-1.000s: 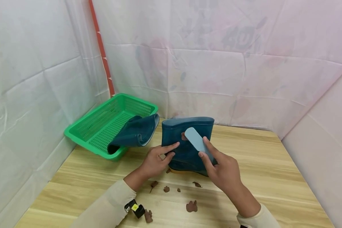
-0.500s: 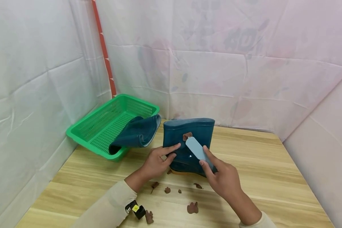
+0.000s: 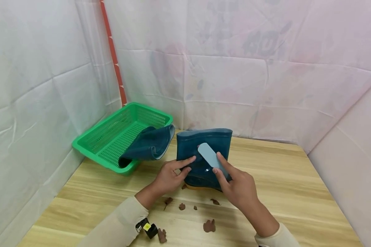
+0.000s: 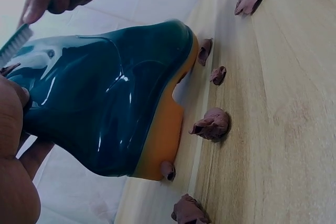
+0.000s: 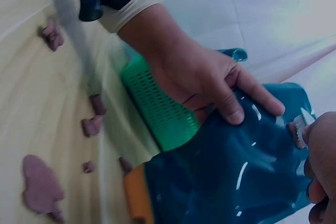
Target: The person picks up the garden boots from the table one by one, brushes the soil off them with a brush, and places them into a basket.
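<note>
A dark teal rain boot (image 3: 219, 139) with an orange sole (image 4: 160, 140) stands on the wooden table, its shaft upward. My left hand (image 3: 170, 175) grips the shaft's left side, thumb and index finger lying across the near face. In my right hand (image 3: 242, 187) is a pale blue scrubbing brush (image 3: 211, 154), pinched between thumb and fingers, with white bristles (image 4: 20, 40) facing the boot. At the brush tip a brown mud-like lump (image 5: 295, 136) clings to the shaft, mostly covered by the brush in the head view.
A second teal boot (image 3: 143, 145) lies tipped over the rim of a green plastic basket (image 3: 86, 154) at the left. Several brown lumps (image 3: 209, 225) are scattered on the table (image 3: 290, 192) before the boot. White sheeting (image 3: 222, 82) walls the back and sides.
The brush slid down the shaft, baring the brown lump, then came back up and left to cover most of it. My left hand and the boot stay in place.
</note>
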A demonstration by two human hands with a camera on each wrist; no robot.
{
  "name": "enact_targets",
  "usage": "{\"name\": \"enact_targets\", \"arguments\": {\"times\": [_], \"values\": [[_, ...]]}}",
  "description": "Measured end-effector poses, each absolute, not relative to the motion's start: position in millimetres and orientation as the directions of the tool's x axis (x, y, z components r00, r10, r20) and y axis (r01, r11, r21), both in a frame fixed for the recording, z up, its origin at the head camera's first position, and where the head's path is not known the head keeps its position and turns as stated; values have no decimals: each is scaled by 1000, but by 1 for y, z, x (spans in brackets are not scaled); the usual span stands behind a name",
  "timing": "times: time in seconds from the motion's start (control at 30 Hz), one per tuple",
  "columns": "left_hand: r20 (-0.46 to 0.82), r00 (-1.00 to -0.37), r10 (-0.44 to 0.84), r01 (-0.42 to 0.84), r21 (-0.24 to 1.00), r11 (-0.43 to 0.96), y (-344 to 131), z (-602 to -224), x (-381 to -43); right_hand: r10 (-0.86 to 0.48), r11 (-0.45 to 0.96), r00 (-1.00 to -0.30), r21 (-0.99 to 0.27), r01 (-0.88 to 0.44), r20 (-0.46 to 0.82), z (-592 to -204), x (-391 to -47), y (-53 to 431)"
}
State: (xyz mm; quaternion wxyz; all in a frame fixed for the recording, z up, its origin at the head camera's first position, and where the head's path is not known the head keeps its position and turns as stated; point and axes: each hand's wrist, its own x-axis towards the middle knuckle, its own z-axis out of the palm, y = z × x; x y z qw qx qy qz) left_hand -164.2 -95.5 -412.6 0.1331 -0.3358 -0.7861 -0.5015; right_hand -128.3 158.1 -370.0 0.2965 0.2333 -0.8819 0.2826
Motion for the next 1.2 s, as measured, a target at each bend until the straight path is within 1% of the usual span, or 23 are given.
{"name": "enact_targets", "arguments": {"times": [0.1,0.23,0.37,0.5,0.57,0.67,0.8,0.9,1.1,1.2], "values": [[550,-732,402,667,698,260,-95,-413,-165,-237,737,-739,-378,-559,631,-377,-125,162],[541,-743,394,656,707,265,-95,-412,-165,-241,729,-730,-378,-571,639,-385,-121,166],[523,-758,390,639,716,280,-96,-412,-165,-248,694,-681,-364,-621,690,-384,-119,168],[519,-764,383,632,722,282,-97,-412,-165,-249,635,-600,-340,-694,760,-374,-123,164],[516,-767,381,628,726,280,-97,-411,-164,-251,629,-584,-329,-705,772,-370,-127,160],[509,-771,382,621,735,274,-97,-412,-164,-258,654,-608,-327,-682,751,-368,-130,155],[506,-766,395,622,739,260,-97,-412,-162,-256,707,-674,-341,-620,693,-374,-129,154],[514,-758,402,632,732,254,-96,-412,-162,-249,723,-694,-347,-598,675,-381,-127,158],[532,-749,395,648,713,268,-95,-410,-163,-255,725,-691,-339,-599,676,-390,-123,168],[528,-751,397,646,714,271,-95,-410,-164,-261,694,-660,-338,-636,704,-391,-121,170]]}}
